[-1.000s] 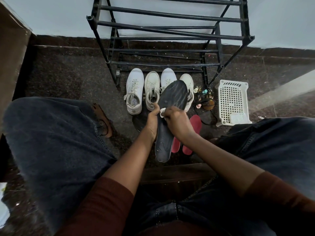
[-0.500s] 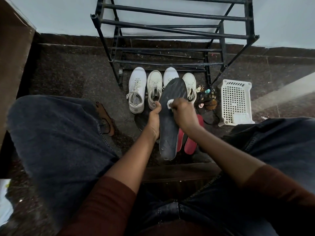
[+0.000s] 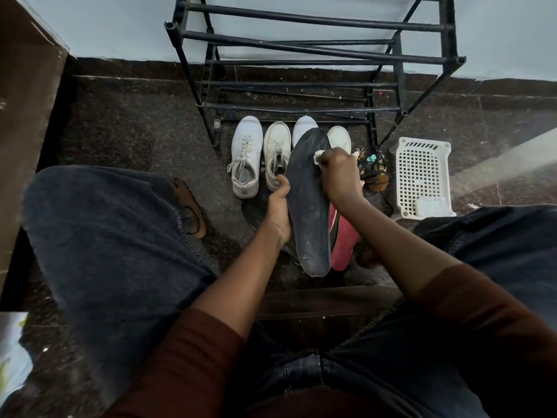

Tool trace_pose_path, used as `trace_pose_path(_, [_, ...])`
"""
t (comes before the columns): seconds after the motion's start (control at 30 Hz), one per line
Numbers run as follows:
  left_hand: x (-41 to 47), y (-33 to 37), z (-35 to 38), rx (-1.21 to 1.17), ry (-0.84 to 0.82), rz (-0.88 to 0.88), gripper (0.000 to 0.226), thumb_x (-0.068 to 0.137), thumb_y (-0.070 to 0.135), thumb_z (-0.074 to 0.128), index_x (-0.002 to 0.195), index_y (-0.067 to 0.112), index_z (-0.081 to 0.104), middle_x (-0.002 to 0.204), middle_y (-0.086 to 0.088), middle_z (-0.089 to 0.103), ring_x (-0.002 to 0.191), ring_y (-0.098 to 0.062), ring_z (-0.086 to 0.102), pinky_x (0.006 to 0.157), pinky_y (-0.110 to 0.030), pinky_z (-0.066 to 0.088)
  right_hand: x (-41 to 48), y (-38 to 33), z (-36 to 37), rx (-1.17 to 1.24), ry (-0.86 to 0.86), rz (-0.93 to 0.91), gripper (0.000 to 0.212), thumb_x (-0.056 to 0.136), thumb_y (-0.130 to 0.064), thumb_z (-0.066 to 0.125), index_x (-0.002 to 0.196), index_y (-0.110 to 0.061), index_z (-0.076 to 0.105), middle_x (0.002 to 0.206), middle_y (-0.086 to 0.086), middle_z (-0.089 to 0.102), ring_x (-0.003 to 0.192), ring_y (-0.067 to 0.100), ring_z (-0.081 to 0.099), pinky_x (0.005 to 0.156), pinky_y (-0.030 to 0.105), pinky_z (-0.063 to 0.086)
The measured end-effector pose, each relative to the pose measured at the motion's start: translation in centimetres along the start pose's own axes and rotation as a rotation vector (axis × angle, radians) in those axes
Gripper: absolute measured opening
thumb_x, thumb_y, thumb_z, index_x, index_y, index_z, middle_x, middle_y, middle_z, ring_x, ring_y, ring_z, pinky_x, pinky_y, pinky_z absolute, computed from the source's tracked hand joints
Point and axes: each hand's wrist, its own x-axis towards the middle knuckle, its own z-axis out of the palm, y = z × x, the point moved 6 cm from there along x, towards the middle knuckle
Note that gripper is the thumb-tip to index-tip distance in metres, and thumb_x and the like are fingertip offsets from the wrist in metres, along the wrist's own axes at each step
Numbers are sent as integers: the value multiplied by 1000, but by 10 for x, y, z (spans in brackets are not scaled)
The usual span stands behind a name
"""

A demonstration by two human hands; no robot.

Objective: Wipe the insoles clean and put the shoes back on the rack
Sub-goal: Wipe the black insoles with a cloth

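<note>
Insole (image 3: 307, 206) dark; L hand (image 3: 278, 206) grips its left edge, R hand (image 3: 339, 173) pinches cloth (image 3: 319, 155) nr toe.

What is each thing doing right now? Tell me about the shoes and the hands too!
Black insole, held up off the floor.
White wipe, pressed on the insole near its toe end.
Left hand, grips the insole's edge.
Right hand, pinches the wipe.
Red insoles, lying on the floor.
Rack, upright against the wall.
White shoes, on the floor, not on the rack.
</note>
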Motion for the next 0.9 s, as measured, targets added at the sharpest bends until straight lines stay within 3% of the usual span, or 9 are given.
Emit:
trace_pose_path(0.1, [0, 3, -4, -37, 12, 1, 57, 98, 50, 30, 109, 5, 63, 94, -13, 70, 89, -26, 65, 90, -39, 48, -22, -11, 7, 14, -52, -78, 19, 78, 10, 52, 87, 5, 68, 91, 22, 63, 84, 34, 59, 71, 38, 42])
trace_pose_path(0.23, [0, 3, -3, -81, 13, -34, 71, 96, 56, 26, 133, -2, 47, 112, -19, 59, 96, -29, 58, 91, -39, 44, -70, -24, 14, 65, -119, -212, 17, 74, 11, 53, 81, 6, 67, 85, 21, 63, 78, 36, 59, 63, 40, 47])
trace_pose_path(0.33, [1, 0, -1, -55, 2, -67, 73, 95, 60, 22, 121, 0, 55, 104, -17, 65, 91, -27, 63, 87, -37, 47, -76, -23, 12, 69, -113, -263, 14, 74, 12, 53, 79, 8, 66, 83, 22, 62, 75, 38, 58, 61, 44, 47])
trace_pose_path(0.43, [3, -2, -1, -17, -19, -51, 64, 97, 56, 26, 106, 5, 63, 92, -12, 72, 82, -23, 69, 79, -32, 54, -50, -13, 6, 62, -22, -185, 17, 76, 12, 52, 82, 7, 67, 82, 24, 62, 75, 36, 59, 62, 36, 44])
trace_pose_path(0.5, [2, -2, -2, 20, -17, -24, 61, 97, 55, 29, 114, 5, 61, 105, -14, 68, 90, -26, 66, 89, -38, 50, -25, 5, 0, 143, 23, 13, 20, 77, 9, 53, 88, 3, 69, 90, 21, 67, 83, 32, 62, 71, 31, 42])
trace_pose_path(0.6, [0, -1, 6, -44, -103, -61, 66, 93, 58, 36, 125, 4, 56, 119, -20, 61, 101, -33, 60, 99, -50, 42, -4, 32, -4, 542, -22, 357, 27, 77, 6, 57, 92, -13, 67, 74, 4, 65, 69, 18, 60, 64, 18, 42])
trace_pose_path(0.67, [0, 5, 9, -113, -202, -69, 68, 86, 57, 46, 127, 4, 55, 119, -20, 61, 102, -35, 60, 95, -57, 42, -6, 34, -6, 957, -53, 479, 39, 78, 14, 53, 97, -19, 62, 56, -2, 50, 54, 11, 48, 56, 20, 42])
trace_pose_path(0.73, [-1, 11, 11, -160, -273, -80, 66, 83, 51, 53, 130, 5, 53, 118, -19, 61, 102, -36, 60, 92, -62, 42, -14, 34, -3, 1228, -118, 541, 39, 83, 16, 46, 98, -17, 62, 60, 2, 41, 58, 12, 43, 59, 23, 45])
trace_pose_path(0.9, [-1, 22, 13, -206, -306, -75, 54, 81, 42, 52, 120, 6, 61, 112, -16, 64, 96, -32, 63, 85, -55, 51, -31, 32, -2, 1555, -249, 619, 30, 85, 11, 35, 84, -3, 61, 73, 8, 67, 67, 16, 62, 62, 25, 54])
